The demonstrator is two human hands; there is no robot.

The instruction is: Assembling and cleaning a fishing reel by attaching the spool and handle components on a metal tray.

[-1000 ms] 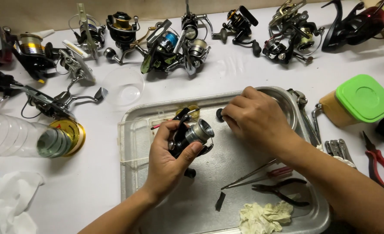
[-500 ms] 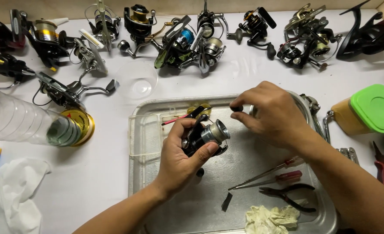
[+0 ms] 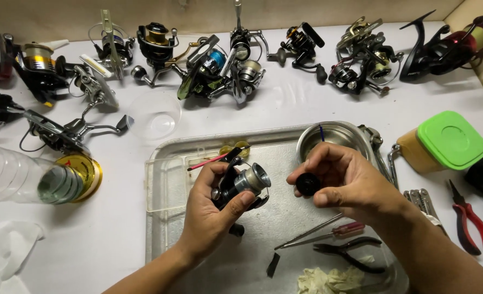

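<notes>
Left hand (image 3: 211, 215) grips the fishing reel (image 3: 241, 185) above the metal tray (image 3: 165, 218). Right hand (image 3: 345, 182), at the reel's 3 o'clock, pinches a black round knob (image 3: 308, 183) just beside the spool.

Shiny metal spool (image 3: 254, 177) (brushed), matt steel tray (image 3: 285, 218)
</notes>
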